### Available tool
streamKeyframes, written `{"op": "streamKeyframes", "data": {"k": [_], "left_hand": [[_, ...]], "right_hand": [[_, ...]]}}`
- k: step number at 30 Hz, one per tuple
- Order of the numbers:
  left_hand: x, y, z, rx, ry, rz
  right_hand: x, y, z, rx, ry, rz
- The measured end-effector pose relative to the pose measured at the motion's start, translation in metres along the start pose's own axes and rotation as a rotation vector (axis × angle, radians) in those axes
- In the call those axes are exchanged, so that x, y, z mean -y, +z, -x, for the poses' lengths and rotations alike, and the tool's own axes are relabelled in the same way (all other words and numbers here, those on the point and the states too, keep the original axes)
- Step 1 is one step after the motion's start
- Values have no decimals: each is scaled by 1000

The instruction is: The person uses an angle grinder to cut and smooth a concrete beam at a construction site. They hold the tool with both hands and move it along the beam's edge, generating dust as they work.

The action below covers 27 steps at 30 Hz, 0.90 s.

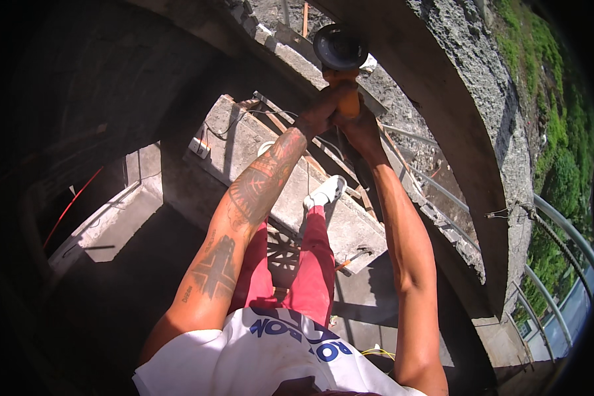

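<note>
Both arms reach far forward, holding an orange and black angle grinder [350,100] at the top middle. My left hand [321,109] is closed on its body from the left. From the right, my right hand [361,127] wraps round the lower part, its fingers partly hidden. The grinder's round dark head [340,47] points away from me, beside the underside of a curved concrete beam [442,72]. Whether the disc spins or touches the concrete, I cannot tell.
I stand on a rough concrete slab [234,148], a white shoe [326,191] near its edge. A black cord [228,135] and wooden strips lie there. Metal pipes [442,188] cross an opening on the right. Dark drops flank the slab; greenery [561,171] lies beyond the beam.
</note>
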<state>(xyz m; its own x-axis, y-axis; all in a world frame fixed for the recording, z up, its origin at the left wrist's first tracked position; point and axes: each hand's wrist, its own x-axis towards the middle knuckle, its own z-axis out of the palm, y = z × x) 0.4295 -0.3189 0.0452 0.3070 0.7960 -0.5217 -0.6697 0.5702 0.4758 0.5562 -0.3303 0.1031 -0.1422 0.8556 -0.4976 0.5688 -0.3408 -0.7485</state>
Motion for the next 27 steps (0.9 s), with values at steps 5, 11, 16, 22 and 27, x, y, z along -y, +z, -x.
{"op": "streamKeyframes", "data": {"k": [5, 11, 16, 22, 27], "left_hand": [[1, -1, -1, 44, 26, 4], [7, -7, -10, 43, 24, -1], [9, -7, -10, 32, 6, 4], [7, 0, -5, 23, 24, 4], [8, 2, 0, 35, 36, 18]], "right_hand": [[0, 0, 0, -7, -9, -19], [-1, 0, 0, -20, -9, -3], [-5, 0, 0, -12, -32, -22], [-12, -1, -3, 20, -6, -41], [-14, 1, 0, 4, -36, -90]]}}
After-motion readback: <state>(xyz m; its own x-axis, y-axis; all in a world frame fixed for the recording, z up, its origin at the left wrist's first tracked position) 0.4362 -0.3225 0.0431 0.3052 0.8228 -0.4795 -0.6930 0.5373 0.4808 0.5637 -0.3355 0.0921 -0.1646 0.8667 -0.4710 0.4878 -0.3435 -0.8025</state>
